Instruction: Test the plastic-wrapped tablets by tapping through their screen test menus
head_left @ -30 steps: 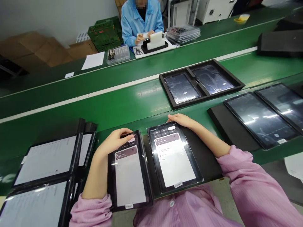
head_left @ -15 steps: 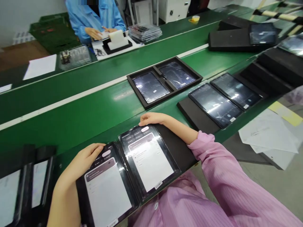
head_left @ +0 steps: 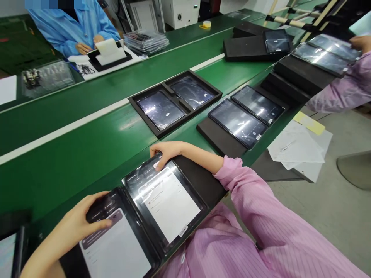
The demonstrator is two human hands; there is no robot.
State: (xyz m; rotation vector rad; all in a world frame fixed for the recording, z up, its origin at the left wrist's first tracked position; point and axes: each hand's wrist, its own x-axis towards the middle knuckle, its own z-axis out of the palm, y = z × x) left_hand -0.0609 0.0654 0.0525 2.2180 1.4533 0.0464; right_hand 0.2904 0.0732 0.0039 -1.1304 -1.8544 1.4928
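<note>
Two lit tablets lie side by side before me on a black foam tray [head_left: 199, 177], the left tablet [head_left: 116, 247] and the right tablet [head_left: 174, 204]. Both show a dark panel above a white page. My left hand [head_left: 77, 220] grips the left tablet's far end, its thumb on the screen and its other fingers partly hidden at the edge. At the far end of the right tablet, my right hand [head_left: 166, 151] has its fingers bent over the edge. Its thumb touches the screen near a pink button.
A black tray [head_left: 174, 94] with two dark tablets sits on the green belt [head_left: 95, 154]. Another tablet pair [head_left: 239, 119] lies to the right. A co-worker's hand [head_left: 361, 43] is near tablets at far right; a person in blue [head_left: 72, 31] works opposite. Papers [head_left: 298, 146] lie lower right.
My view has swung right, so things shift left. Both my thumbs have come down onto the screens. A co-worker's hand and sleeve have come into view at far right.
</note>
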